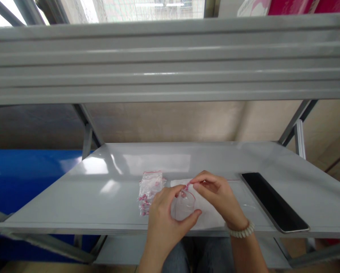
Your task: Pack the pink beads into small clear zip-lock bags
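Observation:
My left hand [168,214] is curled round a small clear zip bag [184,204], its thumb along the near side and its fingers at the top. A curved red line crosses the bag near its mouth. At that mouth, my right hand [218,193] pinches a small pink beaded piece [187,186] between thumb and forefinger. How much of the piece is inside the bag I cannot tell. Beneath both hands lies a white sheet [208,212]. Left of my left hand rests a pile of clear zip bags [150,191] with pink beads in them.
A black tablet [273,201] lies slantwise on the grey shelf table [81,201], right of my hands. A thick grey metal shelf edge [170,64] runs across above. Slanted metal struts [87,132] stand at the sides, and a blue surface [30,174] is at left.

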A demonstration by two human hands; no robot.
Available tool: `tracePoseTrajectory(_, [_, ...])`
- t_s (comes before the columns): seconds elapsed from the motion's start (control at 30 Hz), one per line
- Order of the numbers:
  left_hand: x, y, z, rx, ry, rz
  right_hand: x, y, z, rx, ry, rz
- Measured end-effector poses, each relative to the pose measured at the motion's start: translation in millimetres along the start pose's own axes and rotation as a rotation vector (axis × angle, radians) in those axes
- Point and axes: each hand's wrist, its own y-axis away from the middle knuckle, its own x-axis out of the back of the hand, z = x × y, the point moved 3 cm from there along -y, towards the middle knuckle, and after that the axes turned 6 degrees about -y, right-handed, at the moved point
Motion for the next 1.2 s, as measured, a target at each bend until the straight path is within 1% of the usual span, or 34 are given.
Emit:
tracePoseTrajectory(0.03, [1,0,-1,-0.002,-0.001,0.004,2,-3,5,-0.020,0.082,0.042])
tracePoseTrajectory(0.1, [2,0,-2,-0.009,-0.003,0.014,4,-10,16,-0.063,0.340,0.074])
tracePoseTrajectory(0.17, [3,0,-3,-0.016,-0.002,0.027,2,-17,24,-0.092,0.569,0.045])
tracePoseTrajectory(0.2, [4,0,-4,-0.019,0.002,0.032,0,-20,28,-0.102,0.630,0.022])
tracePoseTrajectory(0.33, [4,-1,-3,-0.024,0.022,0.037,-10,-25,34,-0.130,0.697,-0.037])
tracePoseTrajectory(0.47, [4,-1,-3,-0.015,0.015,0.038,-13,-25,36,-0.143,0.729,-0.052])
tracePoseTrajectory(0.67, [5,0,-3,-0.013,0.021,0.037,-10,-25,38,-0.116,0.693,-0.005])
tracePoseTrajectory(0.77, [5,0,-3,-0.012,0.019,0.032,-6,-24,31,-0.070,0.631,0.040])
tracePoseTrajectory(0.8, [5,-1,-3,-0.011,0.017,0.030,-5,-23,26,-0.032,0.566,0.044])
tracePoseTrajectory(0.87, [4,-1,-2,-0.009,0.016,0.025,-3,-20,14,0.078,0.341,0.015])
tracePoseTrajectory(0.93, [3,-1,-2,-0.006,0.020,0.029,-2,-15,1,0.182,0.085,-0.059])
tracePoseTrajectory(1.0, [3,-1,-1,-0.002,0.024,0.037,-3,-11,-8,0.218,-0.054,-0.155])
tracePoseTrajectory(1.07, [3,-2,-1,0.007,0.024,0.044,-4,-9,-11,0.208,-0.086,-0.209])
tracePoseTrajectory(1.1, [4,-2,-1,0.012,0.022,0.044,-4,-10,-9,0.197,-0.083,-0.198])
tracePoseTrajectory(1.17, [5,-2,-1,0.021,0.016,0.043,-1,-13,-2,0.164,-0.024,-0.117])
tracePoseTrajectory(1.2, [5,-2,-1,0.024,0.015,0.043,1,-15,3,0.139,0.047,-0.067])
